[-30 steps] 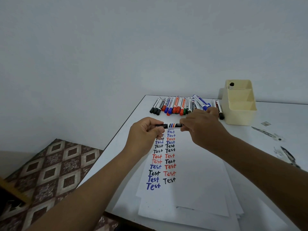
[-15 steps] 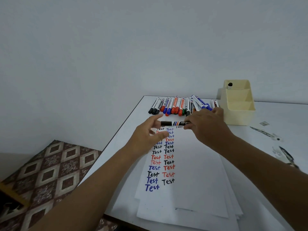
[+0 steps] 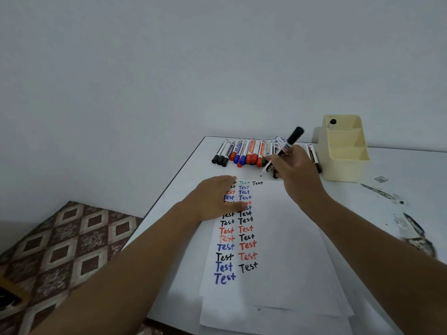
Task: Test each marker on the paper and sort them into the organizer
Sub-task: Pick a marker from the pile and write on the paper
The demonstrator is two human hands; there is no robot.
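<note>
Here the right hand (image 3: 294, 175) grips a black-capped marker (image 3: 289, 143), tilted, cap end up, above the paper's (image 3: 285, 238) top edge. The left hand (image 3: 215, 197) lies flat, fingers straight, on the written columns (the organizer (image 3: 343, 163) stands right of the marker row (image 3: 244, 152)).

I see a white tabletop (image 3: 399, 170) carrying stacked paper (image 3: 285, 250), a row of markers (image 3: 244, 153), a cream organizer (image 3: 343, 163) and dark smudges (image 3: 411, 228).

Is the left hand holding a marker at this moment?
No: the left hand lies flat with straight fingers on the paper, while the right hand grips the black marker.
</note>
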